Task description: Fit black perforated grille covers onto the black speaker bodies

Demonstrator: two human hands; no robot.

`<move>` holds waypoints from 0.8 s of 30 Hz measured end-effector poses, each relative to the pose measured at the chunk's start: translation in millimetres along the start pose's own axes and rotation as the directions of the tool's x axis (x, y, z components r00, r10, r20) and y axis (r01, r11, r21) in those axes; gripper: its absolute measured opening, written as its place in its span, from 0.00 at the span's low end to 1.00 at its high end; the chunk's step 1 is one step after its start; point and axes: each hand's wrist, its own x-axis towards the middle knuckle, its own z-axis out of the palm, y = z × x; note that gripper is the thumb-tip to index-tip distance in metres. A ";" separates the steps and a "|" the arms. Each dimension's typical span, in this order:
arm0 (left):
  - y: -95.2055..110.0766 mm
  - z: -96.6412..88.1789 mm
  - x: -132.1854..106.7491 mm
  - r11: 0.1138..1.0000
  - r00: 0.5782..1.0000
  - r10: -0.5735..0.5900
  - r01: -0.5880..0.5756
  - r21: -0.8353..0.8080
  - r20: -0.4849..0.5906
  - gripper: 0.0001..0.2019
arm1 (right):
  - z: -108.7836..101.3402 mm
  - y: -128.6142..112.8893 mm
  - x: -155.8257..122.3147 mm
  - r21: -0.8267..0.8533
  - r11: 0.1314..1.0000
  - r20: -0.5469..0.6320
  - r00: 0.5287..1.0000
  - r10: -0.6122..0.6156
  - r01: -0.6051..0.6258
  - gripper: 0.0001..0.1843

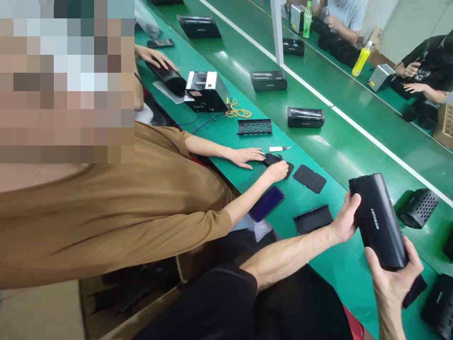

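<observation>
Over the green table [354, 264] I hold a black casing [380, 219], my left hand [347, 219] closed on its upper end, my right hand [396, 276] gripping its lower end. A phone [266, 204] lies on the table, a perforated casing [419, 208] beyond it.

A long green worktable [358, 285] stretches before me beside a glossy green strip [348, 153], a white line [375, 141] running its length and a white post [277, 33] standing at that line. Pale glare [318, 140] streaks the strip; a red seat edge [354, 325] shows close by.
</observation>
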 end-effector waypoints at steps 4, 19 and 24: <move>84.2 -8.3 6.9 0.825 0.947 0.025 -0.201 0.528 0.321 0.60 | -40.0 4.1 8.9 0.010 0.980 0.127 0.973 0.195 -0.198 0.54; 140.8 23.3 -2.4 0.488 0.784 -0.074 -0.511 0.708 0.616 0.45 | -72.3 -21.8 34.9 0.128 0.934 0.370 0.890 0.268 -0.334 0.56; 140.6 20.1 -3.4 0.522 0.782 -0.069 -0.502 0.690 0.620 0.47 | -70.8 -20.1 29.3 0.239 0.874 0.402 0.863 0.307 -0.422 0.55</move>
